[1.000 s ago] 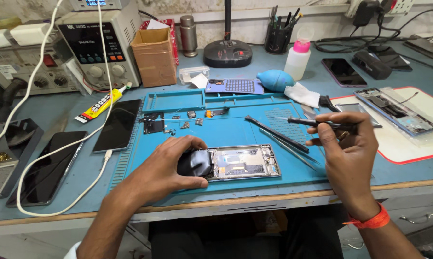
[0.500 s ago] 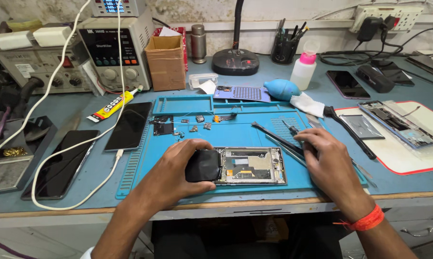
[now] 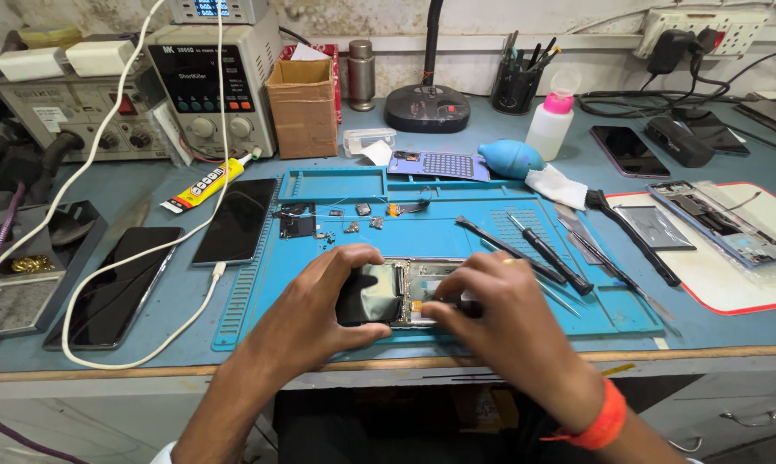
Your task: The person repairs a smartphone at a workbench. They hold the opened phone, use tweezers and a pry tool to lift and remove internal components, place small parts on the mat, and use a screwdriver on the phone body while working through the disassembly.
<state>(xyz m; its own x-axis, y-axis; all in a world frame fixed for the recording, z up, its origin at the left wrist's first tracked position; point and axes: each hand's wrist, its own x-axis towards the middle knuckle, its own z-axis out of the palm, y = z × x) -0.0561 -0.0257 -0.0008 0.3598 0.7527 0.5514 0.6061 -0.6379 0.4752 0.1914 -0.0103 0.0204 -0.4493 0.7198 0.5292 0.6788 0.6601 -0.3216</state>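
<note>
Both hands curl palm-down: left hand [image 3: 319, 296] grips the opened phone [image 3: 405, 290], right hand [image 3: 499, 314] pinches inside it.

A glue tube [image 3: 206, 184], cardboard box [image 3: 302, 106], blue dust blower [image 3: 510, 158] and pink-capped bottle [image 3: 549, 125] sit behind the blue mat [image 3: 456, 228].

Left hand [image 3: 319, 296] curled, fingers bent, thumb forward, right hand [image 3: 499, 314] palm down, fingertips pinched, both forearms angled inward

An opened phone [image 3: 405, 290] lies on the mat [image 3: 456, 236], screwdrivers [image 3: 547, 253] to its right.
</note>
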